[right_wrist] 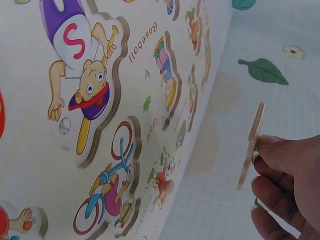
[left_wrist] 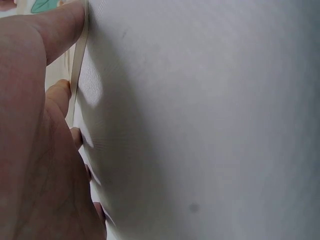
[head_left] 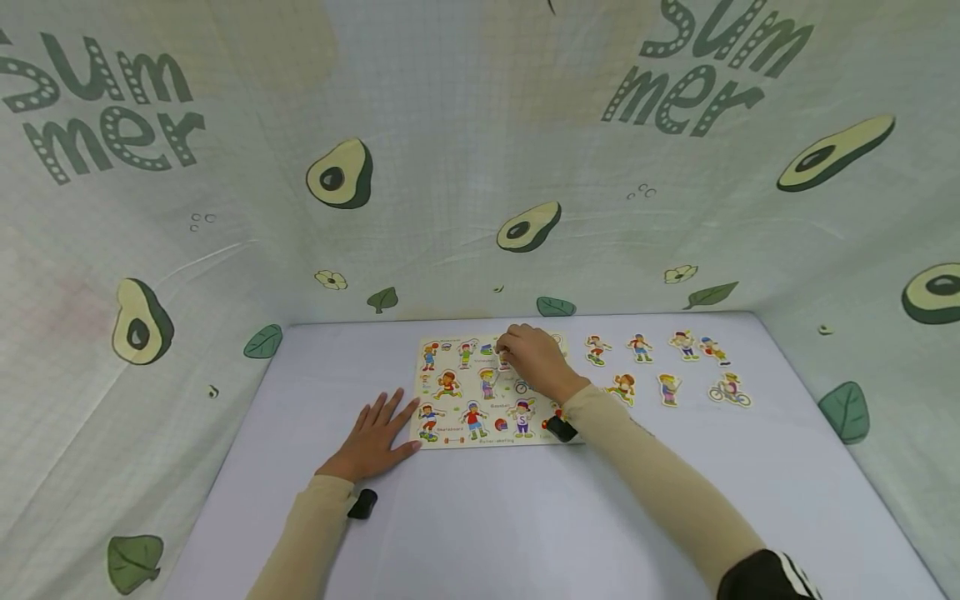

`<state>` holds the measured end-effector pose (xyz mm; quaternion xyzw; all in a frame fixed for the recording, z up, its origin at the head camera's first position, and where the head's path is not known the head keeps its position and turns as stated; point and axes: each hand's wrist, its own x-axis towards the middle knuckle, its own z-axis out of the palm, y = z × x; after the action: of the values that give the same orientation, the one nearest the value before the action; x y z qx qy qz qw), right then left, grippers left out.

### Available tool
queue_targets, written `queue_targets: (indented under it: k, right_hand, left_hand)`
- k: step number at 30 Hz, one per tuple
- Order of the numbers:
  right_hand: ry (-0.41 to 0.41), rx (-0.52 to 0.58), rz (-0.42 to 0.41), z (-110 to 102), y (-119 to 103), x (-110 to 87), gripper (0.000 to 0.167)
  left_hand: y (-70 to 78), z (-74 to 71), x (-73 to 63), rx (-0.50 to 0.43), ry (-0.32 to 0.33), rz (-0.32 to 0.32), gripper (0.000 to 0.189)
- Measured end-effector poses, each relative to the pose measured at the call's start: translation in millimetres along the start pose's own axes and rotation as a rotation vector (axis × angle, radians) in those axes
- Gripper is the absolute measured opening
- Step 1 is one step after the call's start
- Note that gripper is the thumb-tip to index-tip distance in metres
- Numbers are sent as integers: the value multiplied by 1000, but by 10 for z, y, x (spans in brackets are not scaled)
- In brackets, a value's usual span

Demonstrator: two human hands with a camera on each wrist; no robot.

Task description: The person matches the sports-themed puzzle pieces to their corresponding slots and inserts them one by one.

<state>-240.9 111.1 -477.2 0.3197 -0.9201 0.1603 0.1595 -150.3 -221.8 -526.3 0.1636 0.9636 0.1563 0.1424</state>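
A pale puzzle board [head_left: 461, 392] with cartoon children playing sports lies on the table. My left hand [head_left: 375, 437] rests with fingers spread at its left edge; in the left wrist view the thumb and a fingertip touch the board's side. Over the board's upper part, my right hand [head_left: 536, 358] pinches a thin wooden puzzle piece [right_wrist: 256, 122] between thumb and fingers. The right wrist view shows this piece edge-on, so its picture is hidden. Nearby on the board are the baseball figure [right_wrist: 90, 85] and a printed cyclist [right_wrist: 105, 195].
Several loose puzzle pieces lie right of the board in two rows, among them a cyclist piece [head_left: 729, 390], a golfer piece [head_left: 668, 389] and a skater piece [head_left: 597, 350]. A curtain [head_left: 435, 250] printed with avocados and leaves hangs behind the white table [head_left: 465, 525].
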Motion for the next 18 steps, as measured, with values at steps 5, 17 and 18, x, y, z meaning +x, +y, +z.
queue_targets:
  k: [5,17,18]
  right_hand:
    - [-22,5,16,98,-65,129,10]
    - [-109,-5,49,315,-166,353,10]
    - [-115,-4,53,335,-172,366,9]
  left_hand:
    - [11,-15,-12,-14,12,18,77]
    - [-55,45,36,-2,6,15,77]
    - [-61,47,35,-4,7,15,77]
